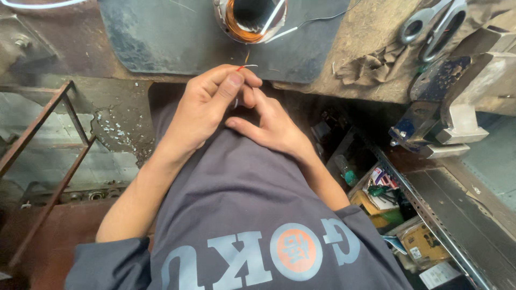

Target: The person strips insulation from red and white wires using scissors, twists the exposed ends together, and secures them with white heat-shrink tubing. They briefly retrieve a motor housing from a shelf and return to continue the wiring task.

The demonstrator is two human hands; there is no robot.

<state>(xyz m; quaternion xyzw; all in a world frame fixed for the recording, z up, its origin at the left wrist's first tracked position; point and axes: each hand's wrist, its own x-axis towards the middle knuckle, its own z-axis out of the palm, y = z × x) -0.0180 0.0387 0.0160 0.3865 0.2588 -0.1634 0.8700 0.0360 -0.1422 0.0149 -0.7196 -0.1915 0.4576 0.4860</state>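
both hands pinch a thin wire below a copper-wound metal housing.

Open dark mat left of the motor coil; blocked rightward by crumpled rag, scissors, vise.

I see a worn tabletop, dark rubber mat laid flat on it; copper-wound motor stator on the mat; crumpled rag; scissors; blue vise at its right edge
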